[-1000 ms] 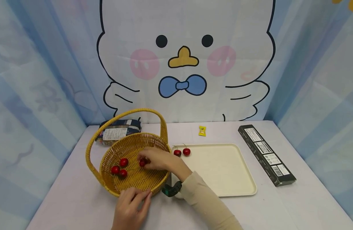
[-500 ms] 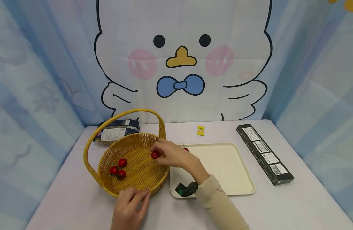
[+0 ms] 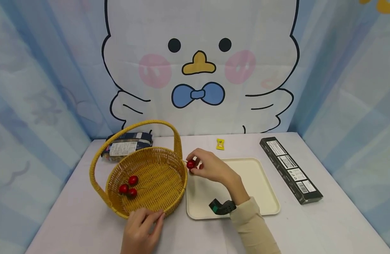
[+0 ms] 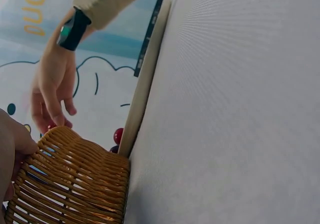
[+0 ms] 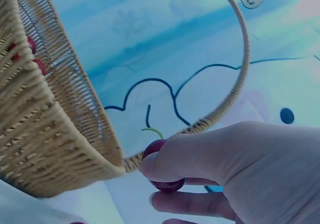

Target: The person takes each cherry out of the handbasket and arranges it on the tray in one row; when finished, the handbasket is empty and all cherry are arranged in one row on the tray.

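My right hand pinches a red cherry between thumb and fingers, over the left end of a cream tray. The held cherry's thin green stem shows in the right wrist view. Behind the fingers, other red cherries are mostly hidden; one cherry shows at the tray's edge in the left wrist view. My left hand grips the near rim of a yellow wicker basket with its fingertips. Three cherries lie together at the basket's left side.
The basket's tall arched handle rises above its rim. A dark packaged bag lies behind the basket. A small yellow wrapped candy is at the back, and a long black box lies right of the tray.
My right hand has lifted a cherry out of the basket and carried it right, over the tray's left end. The left hand has stayed on the basket rim.
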Demonstrator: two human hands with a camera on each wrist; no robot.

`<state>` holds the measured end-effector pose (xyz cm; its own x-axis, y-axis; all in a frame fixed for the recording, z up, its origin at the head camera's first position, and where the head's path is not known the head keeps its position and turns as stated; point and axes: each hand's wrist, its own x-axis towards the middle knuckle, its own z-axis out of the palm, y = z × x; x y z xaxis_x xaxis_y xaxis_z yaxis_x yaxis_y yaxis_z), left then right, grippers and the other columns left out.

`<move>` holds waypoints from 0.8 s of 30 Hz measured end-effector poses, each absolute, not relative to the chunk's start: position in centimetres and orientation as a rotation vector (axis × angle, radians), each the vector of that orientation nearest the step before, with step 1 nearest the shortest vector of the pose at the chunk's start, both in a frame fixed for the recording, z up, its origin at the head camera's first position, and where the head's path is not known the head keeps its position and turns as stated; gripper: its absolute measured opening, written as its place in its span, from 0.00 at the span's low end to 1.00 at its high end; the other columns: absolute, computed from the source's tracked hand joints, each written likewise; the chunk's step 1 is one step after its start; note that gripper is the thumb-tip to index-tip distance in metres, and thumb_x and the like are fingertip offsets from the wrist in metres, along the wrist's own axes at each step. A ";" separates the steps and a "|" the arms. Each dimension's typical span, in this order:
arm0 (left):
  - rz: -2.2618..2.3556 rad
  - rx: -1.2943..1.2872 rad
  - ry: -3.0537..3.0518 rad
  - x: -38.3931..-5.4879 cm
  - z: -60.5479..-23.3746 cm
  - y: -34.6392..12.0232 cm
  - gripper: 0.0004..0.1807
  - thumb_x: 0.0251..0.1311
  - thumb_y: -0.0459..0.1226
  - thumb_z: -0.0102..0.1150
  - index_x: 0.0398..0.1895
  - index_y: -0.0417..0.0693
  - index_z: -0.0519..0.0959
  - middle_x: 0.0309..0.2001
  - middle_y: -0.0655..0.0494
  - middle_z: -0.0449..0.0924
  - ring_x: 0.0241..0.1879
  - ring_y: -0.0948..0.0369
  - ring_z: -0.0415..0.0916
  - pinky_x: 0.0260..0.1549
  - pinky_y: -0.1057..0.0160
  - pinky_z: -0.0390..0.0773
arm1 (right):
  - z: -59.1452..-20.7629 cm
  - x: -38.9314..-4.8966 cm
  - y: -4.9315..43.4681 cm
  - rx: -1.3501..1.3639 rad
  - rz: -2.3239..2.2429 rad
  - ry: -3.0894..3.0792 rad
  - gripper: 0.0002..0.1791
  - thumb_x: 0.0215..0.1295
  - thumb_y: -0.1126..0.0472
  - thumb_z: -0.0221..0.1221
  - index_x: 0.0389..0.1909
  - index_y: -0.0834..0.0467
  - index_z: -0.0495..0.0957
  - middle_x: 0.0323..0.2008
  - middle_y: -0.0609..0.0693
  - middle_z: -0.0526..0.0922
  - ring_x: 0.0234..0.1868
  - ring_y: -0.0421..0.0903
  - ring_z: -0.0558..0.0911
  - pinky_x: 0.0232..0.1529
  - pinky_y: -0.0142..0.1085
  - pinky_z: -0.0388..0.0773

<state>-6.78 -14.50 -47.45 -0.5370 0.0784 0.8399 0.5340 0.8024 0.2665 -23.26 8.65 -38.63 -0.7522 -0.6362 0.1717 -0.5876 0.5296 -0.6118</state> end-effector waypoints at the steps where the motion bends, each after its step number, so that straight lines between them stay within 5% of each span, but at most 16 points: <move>1: -0.631 -0.453 -2.081 -6.8 -47.4 -14.5 0.24 0.73 0.49 0.52 0.26 0.45 0.88 0.25 0.60 0.75 0.23 0.64 0.67 0.28 0.69 0.57 | -38.6 -23.3 8.9 -1.059 -1.034 2.684 0.17 0.62 0.66 0.65 0.52 0.57 0.78 0.47 0.49 0.82 0.45 0.45 0.82 0.41 0.30 0.80; 24: -0.642 -0.438 -2.104 -6.6 -47.2 -14.5 0.25 0.73 0.50 0.51 0.27 0.45 0.88 0.25 0.60 0.74 0.24 0.64 0.67 0.29 0.69 0.56 | -41.6 -26.5 12.9 -0.589 -1.037 2.794 0.17 0.62 0.68 0.65 0.51 0.64 0.77 0.49 0.58 0.80 0.41 0.48 0.82 0.40 0.36 0.80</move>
